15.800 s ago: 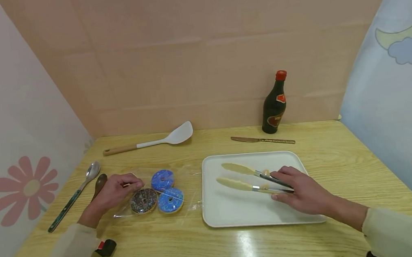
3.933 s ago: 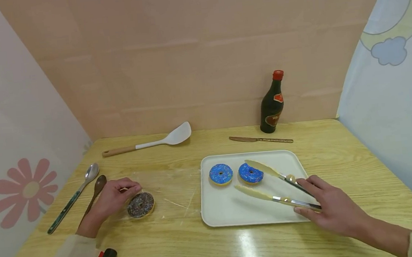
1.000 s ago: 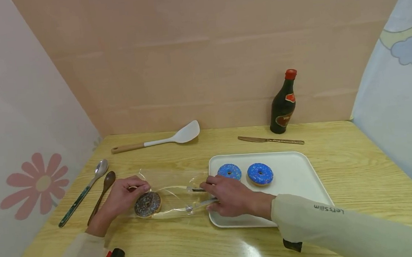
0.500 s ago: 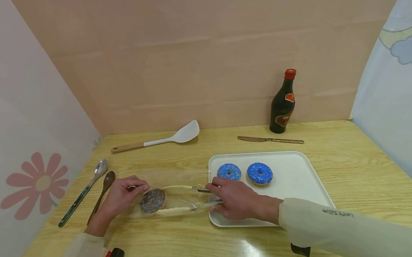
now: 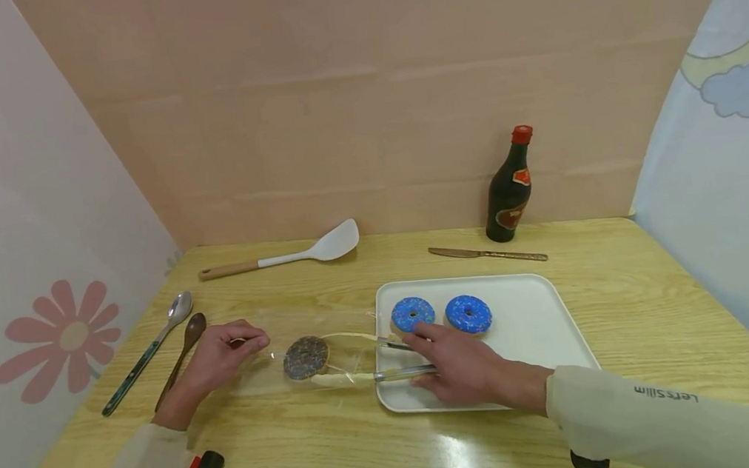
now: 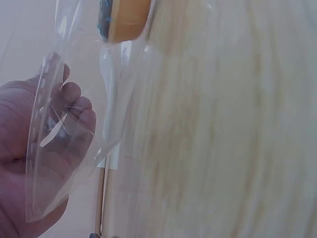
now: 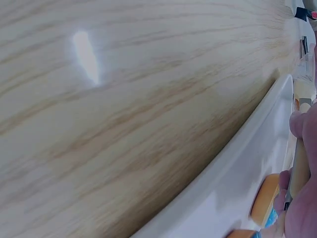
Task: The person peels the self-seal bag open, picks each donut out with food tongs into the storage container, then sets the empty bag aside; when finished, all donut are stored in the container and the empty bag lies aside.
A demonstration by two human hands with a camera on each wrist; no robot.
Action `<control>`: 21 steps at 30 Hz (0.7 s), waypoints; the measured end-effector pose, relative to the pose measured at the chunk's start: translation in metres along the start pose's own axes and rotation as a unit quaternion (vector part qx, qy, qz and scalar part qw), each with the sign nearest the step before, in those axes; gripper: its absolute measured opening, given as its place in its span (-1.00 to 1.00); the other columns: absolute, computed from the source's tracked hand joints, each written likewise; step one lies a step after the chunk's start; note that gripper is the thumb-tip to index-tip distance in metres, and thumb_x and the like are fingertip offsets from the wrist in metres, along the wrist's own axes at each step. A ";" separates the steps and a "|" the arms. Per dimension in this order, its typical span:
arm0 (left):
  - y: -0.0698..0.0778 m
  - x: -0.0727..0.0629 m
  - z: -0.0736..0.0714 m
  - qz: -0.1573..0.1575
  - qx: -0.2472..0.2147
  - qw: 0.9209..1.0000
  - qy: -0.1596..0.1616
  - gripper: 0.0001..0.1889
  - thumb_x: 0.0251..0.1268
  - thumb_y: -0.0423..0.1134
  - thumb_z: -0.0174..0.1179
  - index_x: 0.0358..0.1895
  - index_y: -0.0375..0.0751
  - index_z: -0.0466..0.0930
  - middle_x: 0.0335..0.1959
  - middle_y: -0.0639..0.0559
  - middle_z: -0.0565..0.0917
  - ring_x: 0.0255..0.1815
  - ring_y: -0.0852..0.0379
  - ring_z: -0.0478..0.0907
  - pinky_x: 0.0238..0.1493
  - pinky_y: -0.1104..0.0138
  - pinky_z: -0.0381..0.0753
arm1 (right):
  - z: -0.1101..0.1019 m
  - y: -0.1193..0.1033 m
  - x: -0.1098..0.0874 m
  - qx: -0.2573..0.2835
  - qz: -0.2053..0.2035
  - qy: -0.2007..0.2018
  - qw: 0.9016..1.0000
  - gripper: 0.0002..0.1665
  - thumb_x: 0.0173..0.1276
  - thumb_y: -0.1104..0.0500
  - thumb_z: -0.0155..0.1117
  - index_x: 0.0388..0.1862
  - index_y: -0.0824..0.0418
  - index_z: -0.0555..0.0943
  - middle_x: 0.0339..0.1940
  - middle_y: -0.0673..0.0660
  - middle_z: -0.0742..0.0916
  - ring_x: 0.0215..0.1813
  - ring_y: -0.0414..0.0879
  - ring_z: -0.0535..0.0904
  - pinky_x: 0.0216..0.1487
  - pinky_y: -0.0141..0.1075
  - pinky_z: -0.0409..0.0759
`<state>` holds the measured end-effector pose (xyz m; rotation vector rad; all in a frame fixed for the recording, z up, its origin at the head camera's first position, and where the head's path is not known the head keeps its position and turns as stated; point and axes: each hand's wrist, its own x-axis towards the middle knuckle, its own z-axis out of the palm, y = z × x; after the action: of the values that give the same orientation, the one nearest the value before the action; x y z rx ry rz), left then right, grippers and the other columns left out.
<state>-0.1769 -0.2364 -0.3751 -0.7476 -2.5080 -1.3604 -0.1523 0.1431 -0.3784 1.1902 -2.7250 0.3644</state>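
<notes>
My left hand pinches the edge of a clear plastic bag on the table; the left wrist view shows the bag's film in front of the fingers. With my right hand I grip a pair of tongs whose pale tips reach into the bag. Between those tips is a brown sprinkled donut, still overlapped by the film. Two blue sprinkled donuts, a left one and a right one, lie on the white tray, just beyond my right hand.
Behind the tray lie a copper-coloured knife and a dark bottle with a red cap. A white spatula lies at the back left. Left of the bag are a metal spoon and a dark wooden spoon.
Both blue donuts have gone from the bag to the tray since the oldest frame. In the last second the tongs closed around the brown donut and drew it right, while my left hand stayed put.
</notes>
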 end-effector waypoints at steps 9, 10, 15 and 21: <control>-0.011 -0.001 0.000 0.016 0.000 1.000 0.014 -0.93 0.13 -0.62 0.22 -0.37 -0.51 0.67 -0.47 -0.11 0.63 -0.47 0.19 0.49 -0.46 0.43 0.49 | -0.010 0.011 -0.034 0.006 0.009 0.047 0.999 -0.37 0.14 -0.02 0.43 0.15 0.19 0.49 -0.15 -0.02 0.52 -0.33 -0.21 0.46 -0.39 -0.28 0.51; -0.011 -0.001 0.000 0.022 -0.003 1.000 0.016 -0.94 0.11 -0.63 0.22 -0.38 -0.52 0.67 -0.48 -0.11 0.63 -0.47 0.20 0.49 -0.46 0.43 0.49 | -0.012 0.012 -0.039 0.006 0.010 0.053 0.999 -0.38 0.13 -0.01 0.44 0.14 0.19 0.49 -0.14 -0.02 0.52 -0.32 -0.21 0.46 -0.38 -0.27 0.51; -0.003 -0.001 -0.002 0.029 0.002 0.999 0.014 -0.95 0.09 -0.66 0.22 -0.38 -0.56 0.65 -0.48 -0.16 0.63 -0.49 0.18 0.49 -0.45 0.44 0.49 | -0.018 0.018 -0.064 0.002 0.015 0.083 0.996 -0.37 0.09 0.03 0.46 0.13 0.21 0.51 -0.08 -0.01 0.55 -0.26 -0.20 0.51 -0.32 -0.24 0.53; -0.028 -0.004 -0.004 0.017 0.011 1.000 0.016 -0.93 0.10 -0.62 0.25 -0.36 -0.49 0.69 -0.46 -0.08 0.65 -0.44 0.21 0.53 -0.39 0.46 0.53 | -0.026 0.024 -0.088 0.005 0.003 0.128 0.992 -0.37 0.06 0.06 0.49 0.11 0.24 0.53 -0.14 -0.09 0.53 -0.34 -0.28 0.46 -0.37 -0.36 0.47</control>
<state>-0.1882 -0.2539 -0.3949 -0.7541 -2.4712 -1.3208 -0.1092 0.2278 -0.3773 1.0572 -2.5090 0.4944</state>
